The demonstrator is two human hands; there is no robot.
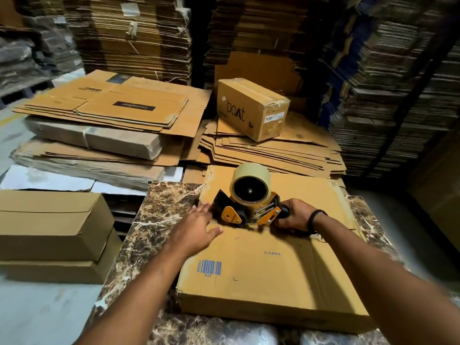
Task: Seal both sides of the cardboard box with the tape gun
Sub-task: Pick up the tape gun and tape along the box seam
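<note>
A flat brown cardboard box (268, 267) with a blue barcode and the word LABEL lies on a marble-patterned table (159, 215). An orange and black tape gun (249, 205) with a roll of clear tape stands on the box's middle seam. My right hand (295, 216) grips the gun's black handle from the right. To the gun's left, my left hand (196, 226) lies flat on the box top with straight fingers, next to the gun's front end.
Two closed brown boxes (52, 227) are stacked at the left. Behind the table lie piles of flattened cartons (112, 108) and a taped box marked "boAt" (251, 108). Tall stacks of flat cardboard (388, 83) wall in the back and right.
</note>
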